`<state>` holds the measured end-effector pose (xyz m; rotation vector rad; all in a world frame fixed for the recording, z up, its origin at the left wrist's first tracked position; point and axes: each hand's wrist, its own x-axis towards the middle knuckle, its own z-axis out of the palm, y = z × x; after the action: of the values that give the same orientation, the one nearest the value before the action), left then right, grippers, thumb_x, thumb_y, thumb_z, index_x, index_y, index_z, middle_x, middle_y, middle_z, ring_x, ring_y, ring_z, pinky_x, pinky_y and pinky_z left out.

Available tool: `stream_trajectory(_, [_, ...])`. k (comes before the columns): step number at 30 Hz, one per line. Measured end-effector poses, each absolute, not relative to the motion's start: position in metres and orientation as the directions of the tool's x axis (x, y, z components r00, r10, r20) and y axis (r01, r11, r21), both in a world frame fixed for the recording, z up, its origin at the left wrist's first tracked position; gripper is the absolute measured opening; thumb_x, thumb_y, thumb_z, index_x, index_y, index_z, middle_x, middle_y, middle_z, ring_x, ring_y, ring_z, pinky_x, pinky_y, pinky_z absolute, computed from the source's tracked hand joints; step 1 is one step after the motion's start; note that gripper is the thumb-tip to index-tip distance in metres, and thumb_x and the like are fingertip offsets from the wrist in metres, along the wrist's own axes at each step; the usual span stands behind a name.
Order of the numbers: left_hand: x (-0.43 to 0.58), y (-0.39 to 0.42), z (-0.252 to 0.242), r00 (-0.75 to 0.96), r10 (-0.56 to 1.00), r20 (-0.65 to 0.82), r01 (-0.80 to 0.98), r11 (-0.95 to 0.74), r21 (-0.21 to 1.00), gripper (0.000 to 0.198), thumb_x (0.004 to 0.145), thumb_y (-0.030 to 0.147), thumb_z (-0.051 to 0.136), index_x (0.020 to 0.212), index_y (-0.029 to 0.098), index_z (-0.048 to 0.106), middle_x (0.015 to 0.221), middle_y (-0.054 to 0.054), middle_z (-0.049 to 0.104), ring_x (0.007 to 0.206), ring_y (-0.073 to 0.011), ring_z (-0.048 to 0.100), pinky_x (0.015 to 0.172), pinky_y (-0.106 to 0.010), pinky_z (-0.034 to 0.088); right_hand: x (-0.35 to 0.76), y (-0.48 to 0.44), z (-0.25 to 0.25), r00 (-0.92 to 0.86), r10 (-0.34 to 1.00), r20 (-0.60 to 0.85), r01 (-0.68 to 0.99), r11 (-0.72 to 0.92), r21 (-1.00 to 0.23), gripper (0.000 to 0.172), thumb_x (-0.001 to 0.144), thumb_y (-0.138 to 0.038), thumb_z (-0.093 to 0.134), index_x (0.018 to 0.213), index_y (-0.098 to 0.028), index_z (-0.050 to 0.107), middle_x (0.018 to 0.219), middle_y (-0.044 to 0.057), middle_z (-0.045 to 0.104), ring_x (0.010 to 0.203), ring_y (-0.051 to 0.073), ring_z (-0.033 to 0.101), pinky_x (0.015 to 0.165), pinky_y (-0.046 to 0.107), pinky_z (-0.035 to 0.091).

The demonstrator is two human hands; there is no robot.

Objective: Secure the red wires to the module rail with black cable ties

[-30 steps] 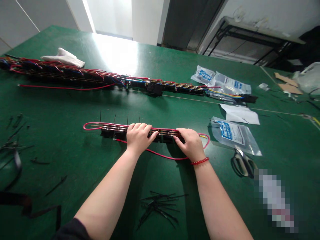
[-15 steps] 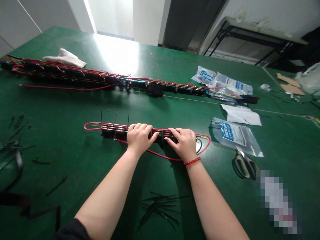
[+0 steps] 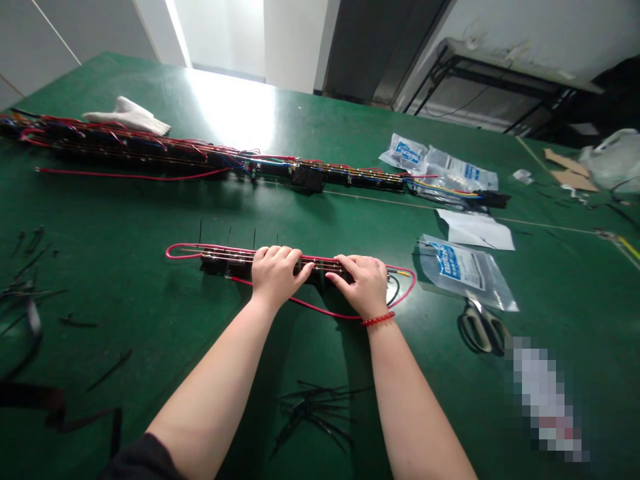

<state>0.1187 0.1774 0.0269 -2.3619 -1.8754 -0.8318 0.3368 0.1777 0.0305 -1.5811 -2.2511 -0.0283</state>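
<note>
A narrow black wired assembly (image 3: 227, 257) with thin metal rods along its top lies crosswise before me. My left hand (image 3: 275, 275) grips it near the middle, fingers over the far edge and thumb on the near side. Further right, my right hand (image 3: 365, 283) grips it the same way, a red bead bracelet at the wrist. A red wire (image 3: 320, 310) loops out past both ends and along the near side. Several black cable-tie tails (image 3: 255, 238) stick up from the far side. My palms hide part of the assembly.
A longer wired assembly (image 3: 175, 152) lies behind, near a white glove (image 3: 127, 117). To the right are plastic bags (image 3: 463, 267), white paper (image 3: 475, 229) and scissors (image 3: 481, 328). Loose black cable ties (image 3: 315, 407) lie in front; more black scraps (image 3: 30, 293) are at left.
The whole view has shifted slightly, so things appear a little further left. Both hands keep their hold on the short assembly.
</note>
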Motion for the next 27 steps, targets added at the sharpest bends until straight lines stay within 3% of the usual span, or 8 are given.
stream_trajectory(4, [0.118,0.175,0.028,0.13,0.889,0.439,0.905,-0.287,0.314,0.029,0.093,0.049,0.052,0.098,0.026,0.069,0.102,-0.007,0.074,0.101,-0.0282,0.063,0.094,-0.047,0.038,0.337,0.181,0.032,-0.277,0.903,0.327,0.897,0.365,-0.248,0.038,0.089,-0.058,0.059,0.112,-0.029,0.069,0.106,0.005,0.072,0.1,0.026,0.061,0.09,0.042,0.034])
stream_trajectory(8, [0.119,0.166,0.034,0.147,0.82,0.553,0.895,-0.348,0.278,0.026,0.093,0.043,0.053,0.107,0.026,0.067,0.12,-0.006,0.069,0.12,-0.0287,0.056,0.109,-0.05,0.03,0.337,0.184,0.031,-0.269,0.904,0.331,0.884,0.369,-0.288,0.038,0.089,-0.058,0.059,0.111,-0.029,0.07,0.106,0.005,0.072,0.101,0.026,0.06,0.093,0.043,0.033])
stream_trajectory(12, [0.126,0.156,0.042,0.571,0.695,0.437,0.695,-0.693,0.193,0.028,0.094,0.048,0.052,0.099,0.025,0.067,0.106,-0.005,0.071,0.105,-0.0243,0.061,0.097,-0.04,0.04,0.337,0.184,0.031,-0.262,0.906,0.334,0.884,0.364,-0.293,0.038,0.09,-0.057,0.058,0.112,-0.029,0.07,0.107,0.006,0.072,0.101,0.027,0.059,0.094,0.043,0.032])
stream_trajectory(14, [0.132,0.153,0.044,0.691,0.62,0.371,0.601,-0.779,0.181,0.038,0.091,0.058,0.052,0.097,0.023,0.066,0.104,-0.007,0.071,0.099,-0.0234,0.061,0.09,-0.038,0.043,0.336,0.183,0.032,-0.261,0.907,0.331,0.885,0.362,-0.293,0.038,0.09,-0.057,0.058,0.112,-0.029,0.07,0.106,0.006,0.072,0.101,0.026,0.059,0.094,0.043,0.032])
stream_trajectory(17, [0.136,0.153,0.043,0.755,0.582,0.302,0.553,-0.813,0.183,0.047,0.087,0.066,0.053,0.096,0.021,0.065,0.101,-0.008,0.07,0.092,-0.0224,0.061,0.081,-0.037,0.044,0.336,0.182,0.032,-0.246,0.909,0.337,0.879,0.355,-0.317,0.038,0.089,-0.057,0.06,0.111,-0.028,0.071,0.106,0.005,0.073,0.102,0.025,0.06,0.094,0.042,0.032])
stream_trajectory(27, [0.136,0.152,0.037,0.772,0.595,0.222,0.569,-0.803,0.176,0.026,0.09,0.044,0.06,0.085,0.02,0.067,0.091,-0.004,0.069,0.085,-0.0197,0.063,0.077,-0.035,0.045,0.337,0.183,0.032,-0.22,0.914,0.342,0.861,0.346,-0.372,0.039,0.086,-0.057,0.065,0.11,-0.028,0.071,0.106,0.003,0.074,0.102,0.023,0.062,0.094,0.04,0.033])
